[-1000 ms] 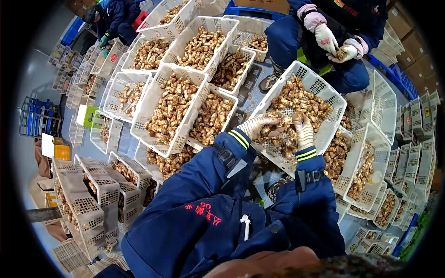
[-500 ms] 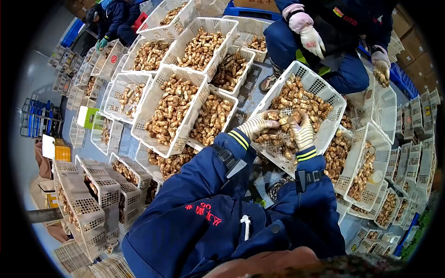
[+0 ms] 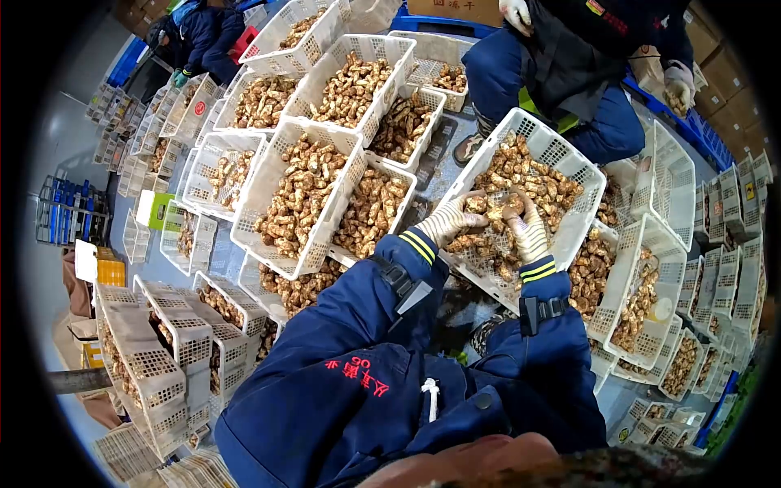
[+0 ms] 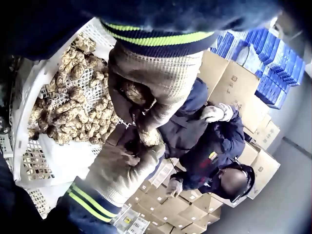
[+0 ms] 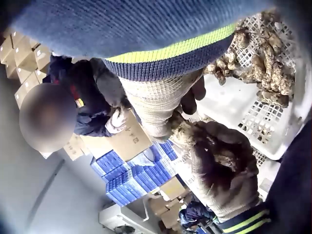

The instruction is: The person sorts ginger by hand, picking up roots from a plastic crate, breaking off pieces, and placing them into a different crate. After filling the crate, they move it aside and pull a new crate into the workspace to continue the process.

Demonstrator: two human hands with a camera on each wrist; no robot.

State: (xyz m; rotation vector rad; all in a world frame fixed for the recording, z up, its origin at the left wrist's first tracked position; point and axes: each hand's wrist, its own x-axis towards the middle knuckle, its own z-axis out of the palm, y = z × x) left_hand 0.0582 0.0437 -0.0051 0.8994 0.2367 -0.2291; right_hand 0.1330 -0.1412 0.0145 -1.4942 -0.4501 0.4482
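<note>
Fingers of our left hand [image 3: 450, 221] were curled snugly round one mushroom [image 4: 135, 92]; those of our right hand [image 3: 530, 236], partly closed, pinched a second mushroom [image 4: 148, 136] between the hands. We held both above a crate [image 3: 563, 145]. Loose mushrooms [image 3: 561, 189] lay plentiful beneath our fingertips; we judged much handling left, finished share unclear.

We are reaching forward and down with our left arm [image 3: 346, 301] and right arm [image 3: 541, 346], both bending at the elbow. We are holding our gloved left hand [image 3: 452, 221] and right hand [image 3: 529, 231] close together, fingers curling inward on both and palms turning toward each other.
</note>
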